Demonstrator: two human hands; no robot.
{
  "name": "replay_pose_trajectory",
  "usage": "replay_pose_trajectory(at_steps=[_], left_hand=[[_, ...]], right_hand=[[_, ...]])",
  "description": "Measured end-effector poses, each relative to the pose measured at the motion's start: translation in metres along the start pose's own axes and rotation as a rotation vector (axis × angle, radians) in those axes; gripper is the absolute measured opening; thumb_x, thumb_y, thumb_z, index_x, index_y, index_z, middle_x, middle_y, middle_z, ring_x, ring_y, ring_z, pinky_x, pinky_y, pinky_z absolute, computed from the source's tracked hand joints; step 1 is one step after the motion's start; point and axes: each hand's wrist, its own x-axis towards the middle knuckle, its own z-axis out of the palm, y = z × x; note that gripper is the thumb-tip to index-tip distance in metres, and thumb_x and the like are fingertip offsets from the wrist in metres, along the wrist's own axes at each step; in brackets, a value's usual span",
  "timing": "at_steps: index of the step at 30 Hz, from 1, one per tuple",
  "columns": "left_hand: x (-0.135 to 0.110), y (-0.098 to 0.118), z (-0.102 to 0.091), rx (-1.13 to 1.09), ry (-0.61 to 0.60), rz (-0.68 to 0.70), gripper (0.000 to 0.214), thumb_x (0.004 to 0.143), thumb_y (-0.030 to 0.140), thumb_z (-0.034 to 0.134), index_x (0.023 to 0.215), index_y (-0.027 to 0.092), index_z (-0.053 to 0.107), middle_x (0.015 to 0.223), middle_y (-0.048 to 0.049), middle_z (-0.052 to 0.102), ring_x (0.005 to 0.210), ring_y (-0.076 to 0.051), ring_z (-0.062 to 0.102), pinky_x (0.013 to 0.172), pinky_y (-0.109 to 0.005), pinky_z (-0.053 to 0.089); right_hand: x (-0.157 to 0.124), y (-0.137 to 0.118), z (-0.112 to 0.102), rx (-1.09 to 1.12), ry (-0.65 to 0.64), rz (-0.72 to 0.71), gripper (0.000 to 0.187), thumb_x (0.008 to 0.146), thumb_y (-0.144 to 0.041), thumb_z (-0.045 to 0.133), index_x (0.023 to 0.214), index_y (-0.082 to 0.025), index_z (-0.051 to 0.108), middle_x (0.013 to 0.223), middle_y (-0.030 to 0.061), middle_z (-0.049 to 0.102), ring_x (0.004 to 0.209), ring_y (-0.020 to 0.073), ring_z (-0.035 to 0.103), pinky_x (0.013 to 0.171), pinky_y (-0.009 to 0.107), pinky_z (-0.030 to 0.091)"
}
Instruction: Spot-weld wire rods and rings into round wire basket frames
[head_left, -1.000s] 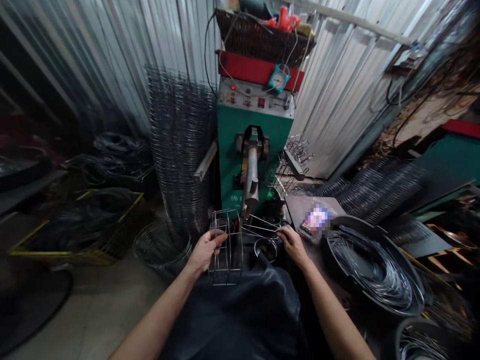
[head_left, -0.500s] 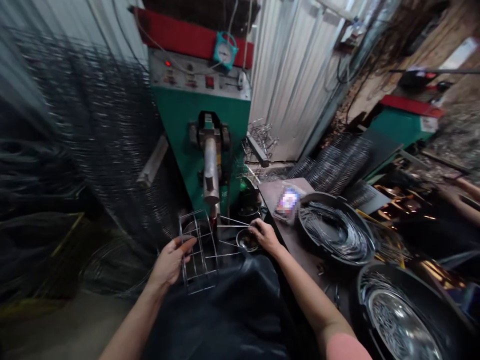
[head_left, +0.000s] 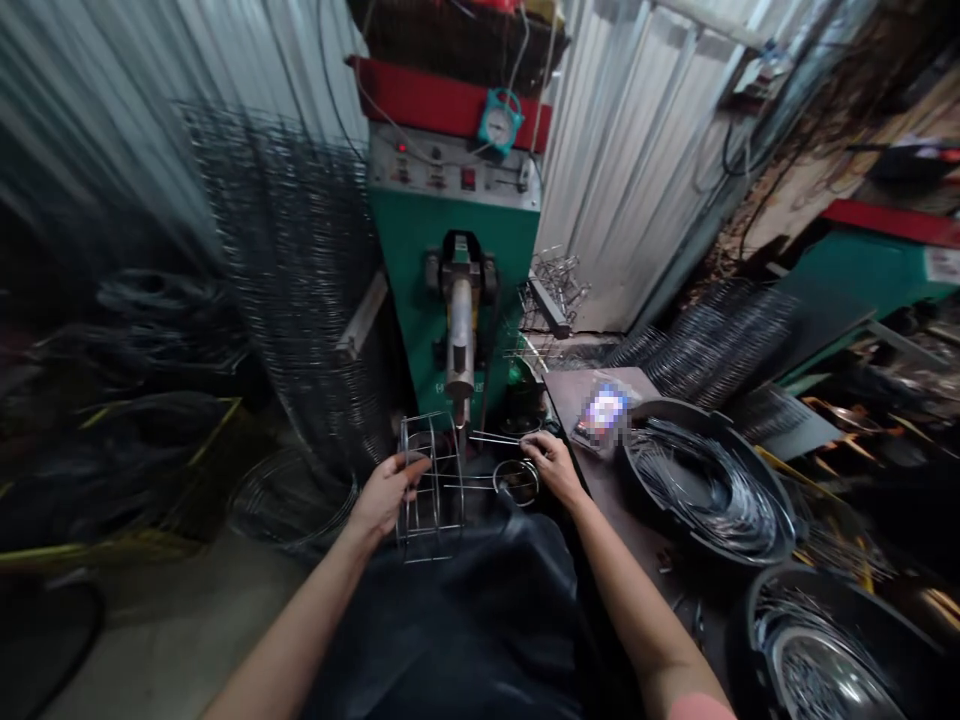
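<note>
My left hand [head_left: 386, 492] is closed round the side of a small wire cage frame [head_left: 433, 485] that rests on my dark apron. My right hand [head_left: 553, 464] pinches the ends of thin straight wires [head_left: 491, 438] that reach into the frame. Both sit just below the downward electrode arm [head_left: 460, 335] of a green spot-welding machine [head_left: 457, 250]. A small round metal cup [head_left: 517, 481] lies right beside my right hand.
A tall stack of wire mesh rings [head_left: 300, 280] stands left of the machine. Black tubs of coiled wire [head_left: 709, 490] sit at right, another tub [head_left: 825, 650] at lower right. A wrapped packet [head_left: 602, 412] lies on the brown bench. More wire coils fill the left floor.
The view swung right and then back left. My hands kept hold of the cage frame and the wires under the electrode, shifting only slightly.
</note>
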Motion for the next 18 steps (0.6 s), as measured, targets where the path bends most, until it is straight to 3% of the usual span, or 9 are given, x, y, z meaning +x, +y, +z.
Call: replay_pose_trajectory(at_steps=[7, 18], left_hand=[[0.005, 0.005, 0.003, -0.028, -0.037, 0.006, 0.036, 0.046, 0.038, 0.075, 0.071, 0.015, 0.062, 0.06, 0.0024, 0.049, 0.052, -0.007, 0.039, 0.04, -0.018, 0.025], [0.018, 0.006, 0.004, -0.049, -0.081, -0.009, 0.032, 0.05, 0.036, 0.075, 0.069, 0.015, 0.062, 0.058, 0.0034, 0.045, 0.052, -0.007, 0.036, 0.041, -0.017, 0.022]], right_hand=[[0.012, 0.006, 0.016, -0.118, -0.035, -0.085, 0.02, 0.087, -0.033, 0.048, 0.079, -0.022, 0.063, 0.079, 0.0034, 0.062, 0.081, 0.0184, 0.055, 0.077, 0.033, 0.035], [0.026, 0.018, 0.016, -0.109, -0.108, -0.167, 0.021, 0.089, -0.033, 0.044, 0.082, -0.022, 0.061, 0.078, 0.0036, 0.059, 0.079, 0.018, 0.052, 0.074, 0.031, 0.038]])
